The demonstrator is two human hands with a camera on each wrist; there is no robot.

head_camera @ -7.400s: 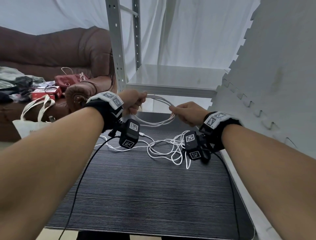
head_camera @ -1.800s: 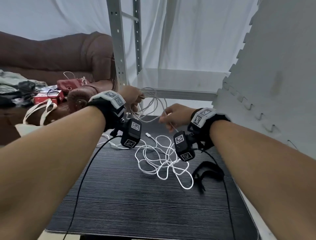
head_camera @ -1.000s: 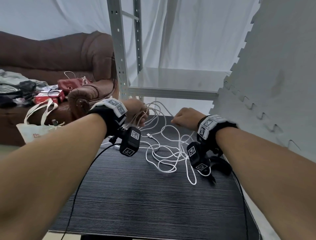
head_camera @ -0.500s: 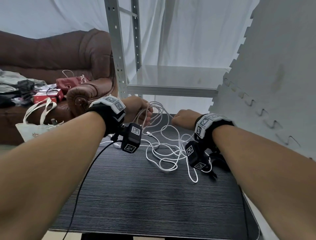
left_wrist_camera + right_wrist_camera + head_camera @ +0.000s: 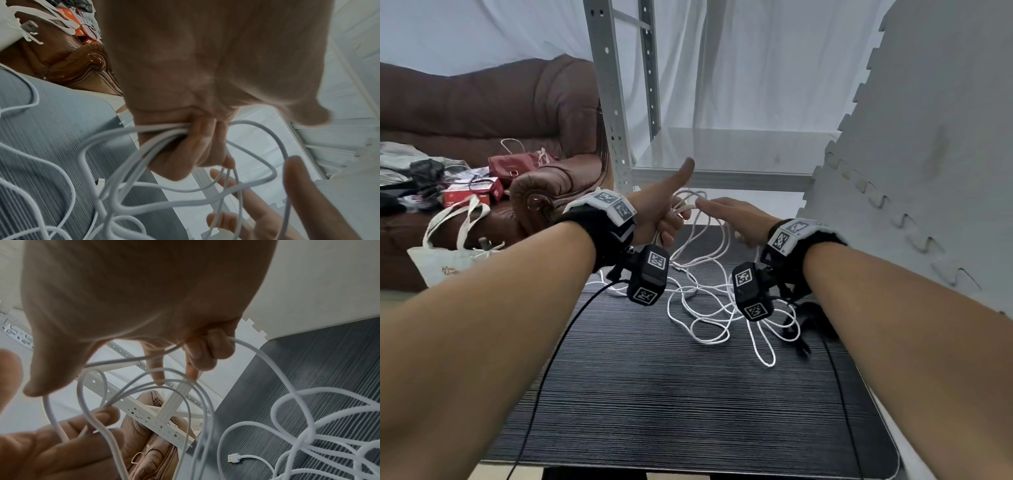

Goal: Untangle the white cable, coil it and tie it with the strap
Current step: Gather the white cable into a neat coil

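1. Dark ribbed tabletop (image 5: 671, 394) lies under your arms, with a grey metal shelf frame (image 5: 606, 102) and white drapes behind it, and a brown sofa (image 5: 482, 99) to your left.
2. Your left hand (image 5: 657, 212) is raised over the table's far edge, its fingers curled round several gathered loops of the white cable (image 5: 698, 308), thumb pointing straight up.
3. Your right hand (image 5: 739, 219) is just beside it, the lower fingers curled round one strand, index and middle fingers stretched toward the loops.
4. Most of the cable is a loose tangle on the table between your wrists, its USB plug (image 5: 234, 457) lying flat.
5. A black strap (image 5: 808, 322) lies on the table under your right wrist.
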